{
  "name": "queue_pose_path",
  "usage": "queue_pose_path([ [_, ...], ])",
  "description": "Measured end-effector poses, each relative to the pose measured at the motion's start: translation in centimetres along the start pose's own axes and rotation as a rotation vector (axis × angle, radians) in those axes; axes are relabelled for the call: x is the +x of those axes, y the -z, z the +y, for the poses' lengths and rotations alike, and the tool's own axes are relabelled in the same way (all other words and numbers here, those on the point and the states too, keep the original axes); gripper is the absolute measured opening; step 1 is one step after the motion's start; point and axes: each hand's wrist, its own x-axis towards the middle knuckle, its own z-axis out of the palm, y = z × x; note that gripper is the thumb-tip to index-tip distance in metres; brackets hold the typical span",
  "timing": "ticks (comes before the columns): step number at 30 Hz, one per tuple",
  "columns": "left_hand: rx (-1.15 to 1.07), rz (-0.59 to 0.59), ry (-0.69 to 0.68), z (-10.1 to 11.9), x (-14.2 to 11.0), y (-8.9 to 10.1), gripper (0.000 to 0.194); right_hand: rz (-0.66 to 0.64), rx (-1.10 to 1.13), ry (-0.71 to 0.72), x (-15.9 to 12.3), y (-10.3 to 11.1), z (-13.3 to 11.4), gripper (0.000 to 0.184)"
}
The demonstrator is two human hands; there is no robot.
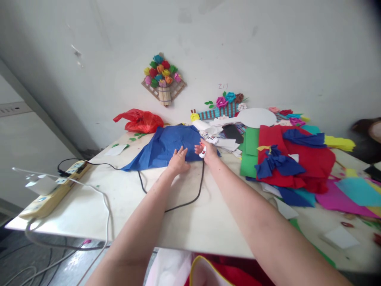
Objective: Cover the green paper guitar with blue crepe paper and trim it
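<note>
We are resting our outspread left hand on blue sheet. Toward two o'clock, right hand is gripping white tool.

Left arm and right arm reach forward; left hand palm down, loosely spread; right hand curled in a grip.

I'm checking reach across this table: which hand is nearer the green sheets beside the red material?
Right. The right hand, holding a white tool, is left of the green sheets; the left hand is farther left, at the near edge of the blue sheet.
</note>
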Motion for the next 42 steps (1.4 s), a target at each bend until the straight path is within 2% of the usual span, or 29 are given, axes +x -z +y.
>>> queue_pose_path([
  [6,0.010,0.047,0.364,1.2,-0.9,0.6,0.078,0.004,0.001,-0.009,-0.4,-0.5,-0.4,0.016],
  [11,0.005,0.089,0.458,1.3,-0.9,0.7,0.079,-0.005,0.013,0.002,-0.7,-1.0,-0.9,0.016],
  [16,0.000,0.037,0.454,0.2,-0.5,0.9,0.084,0.002,0.046,0.031,-0.8,-1.2,-1.5,0.016],
  [22,0.040,-0.031,0.285,-1.5,-0.5,2.4,0.084,0.051,0.068,0.034,-0.8,-1.1,-2.5,0.015],
  [24,0.067,-0.026,0.291,-1.9,-0.8,3.1,0.086,0.057,0.072,0.036,-0.7,-1.0,-2.9,0.015],
  [27,0.157,0.006,0.365,-2.1,-1.3,3.6,0.080,0.042,0.084,0.053,-0.7,-0.9,-3.4,0.015],
  [30,0.256,0.065,0.392,-2.3,-1.7,3.4,0.071,0.031,0.096,0.059,-0.8,-0.9,-3.7,0.015],
  [36,0.289,0.124,0.364,-4.0,-1.6,2.0,0.069,0.031,0.102,0.055,-1.0,-1.0,-3.8,0.015],
  [40,0.305,0.250,0.324,-4.9,-1.5,2.0,0.062,0.031,0.100,0.055,-1.0,-1.0,-4.0,0.016],
  [42,0.317,0.258,0.307,-5.1,-1.6,2.1,0.060,0.035,0.102,0.052,-1.0,-0.9,-4.1,0.017],
])
